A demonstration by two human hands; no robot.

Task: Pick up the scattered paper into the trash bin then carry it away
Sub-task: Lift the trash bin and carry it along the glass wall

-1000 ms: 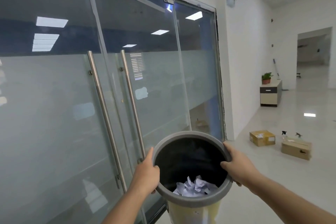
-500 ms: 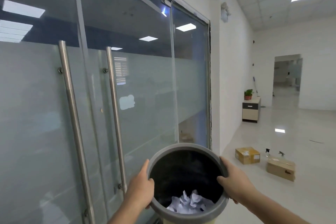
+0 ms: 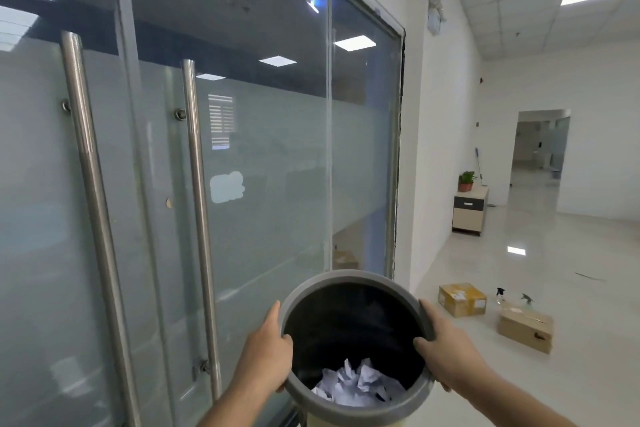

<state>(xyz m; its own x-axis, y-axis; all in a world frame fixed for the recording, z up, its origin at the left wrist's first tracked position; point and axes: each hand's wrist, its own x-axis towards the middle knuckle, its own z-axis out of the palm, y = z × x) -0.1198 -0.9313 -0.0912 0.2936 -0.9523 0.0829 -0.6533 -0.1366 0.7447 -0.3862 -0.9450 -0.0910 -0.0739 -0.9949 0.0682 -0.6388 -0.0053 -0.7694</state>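
Observation:
I hold a round trash bin [image 3: 349, 277] with a grey rim and a dark inside in front of me, at the bottom middle of the head view. Crumpled white paper [image 3: 356, 383] lies at its bottom. My left hand [image 3: 265, 350] grips the rim on the left side. My right hand [image 3: 445, 350] grips the rim on the right side, thumb inside the bin. The bin's pale yellow outer wall shows just below the rim.
Frosted glass doors with two long steel handles [image 3: 199, 218] fill the left. A white wall runs on the right of them. On the shiny floor lie two cardboard boxes [image 3: 462, 299] [image 3: 525, 329] and two spray bottles [image 3: 500, 295]. Farther off stand a small cabinet [image 3: 470, 211] with a plant and an open doorway [image 3: 542, 149].
The view has turned to the right and lifted, so the door handles slid left and the corridor shows more. Both hands keep the same grip on the bin.

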